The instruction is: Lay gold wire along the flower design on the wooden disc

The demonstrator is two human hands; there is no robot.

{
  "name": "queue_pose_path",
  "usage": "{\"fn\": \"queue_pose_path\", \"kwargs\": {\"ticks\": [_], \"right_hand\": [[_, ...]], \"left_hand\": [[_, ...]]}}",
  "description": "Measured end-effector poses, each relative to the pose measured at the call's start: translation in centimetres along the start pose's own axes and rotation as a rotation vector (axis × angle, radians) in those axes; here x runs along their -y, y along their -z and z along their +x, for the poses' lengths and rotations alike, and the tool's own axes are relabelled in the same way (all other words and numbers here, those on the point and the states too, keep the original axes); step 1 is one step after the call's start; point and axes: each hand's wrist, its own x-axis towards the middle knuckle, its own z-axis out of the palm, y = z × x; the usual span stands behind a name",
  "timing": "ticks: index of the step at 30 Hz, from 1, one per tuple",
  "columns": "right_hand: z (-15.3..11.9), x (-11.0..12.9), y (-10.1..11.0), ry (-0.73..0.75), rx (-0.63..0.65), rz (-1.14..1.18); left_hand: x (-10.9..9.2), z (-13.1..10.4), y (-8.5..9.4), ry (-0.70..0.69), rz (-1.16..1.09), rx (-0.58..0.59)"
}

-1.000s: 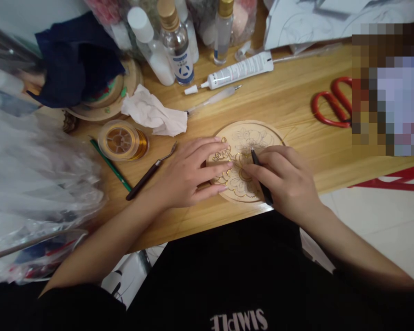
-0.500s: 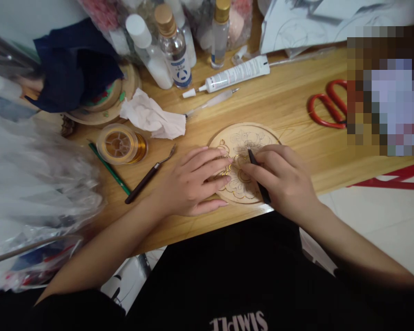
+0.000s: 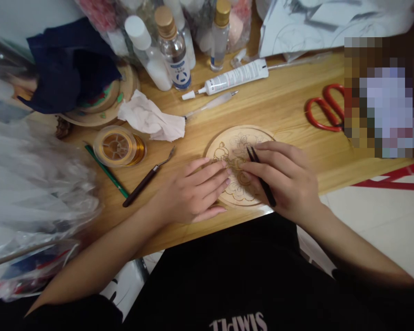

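On the yellow-brown wooden tabletop (image 3: 286,87), a round pale wooden disc (image 3: 239,140) lies between the left hand (image 3: 195,191), spread at nine o'clock, and the right hand (image 3: 291,177), closed on slim black tweezers (image 3: 268,193) aimed toward eleven.

The bare left forearm (image 3: 106,257) and right forearm (image 3: 359,246) converge from the lower corners. The left hand (image 3: 188,193) lies palm down, fingers (image 3: 210,175) extended rightward and slightly spread, thumb (image 3: 211,213) lowermost. The right hand (image 3: 290,181), opposite and a little apart, points leftward, its digits flexed in a pinching grip.
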Motion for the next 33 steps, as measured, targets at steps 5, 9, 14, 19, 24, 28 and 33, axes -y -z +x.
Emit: {"fn": "queue_pose_path", "kwargs": {"ticks": [5, 9, 14, 19, 24, 28, 33], "right_hand": [[-0.4, 3.3, 1.1, -0.442, -0.101, 0.323], [-0.5, 5.2, 0.6, -0.691, 0.013, 0.445], [0.2, 5.6, -1.0, -0.700, -0.014, 0.394], [1.0, 5.6, -1.6, -0.711, 0.024, 0.341], [1.5, 5.8, -1.7, -0.664, 0.028, 0.221], [1.7, 6.1, -1.9, -0.621, 0.061, 0.135], [2.3, 6.2, -1.7, -0.588, 0.112, 0.086]], "left_hand": [[-0.2, 0.0, 0.0, 0.013, 0.003, -0.008], [-0.2, 0.1, 0.1, 0.002, -0.010, -0.029], [-0.4, -0.2, -0.3, 0.053, -0.030, -0.047], [-0.5, -0.4, -0.5, 0.076, -0.047, -0.049], [-0.5, -0.2, -0.5, 0.104, -0.067, -0.053], [-0.6, -0.1, -0.5, 0.136, -0.094, -0.102], [-0.6, 0.0, -0.1, 0.165, -0.079, -0.082]]}}
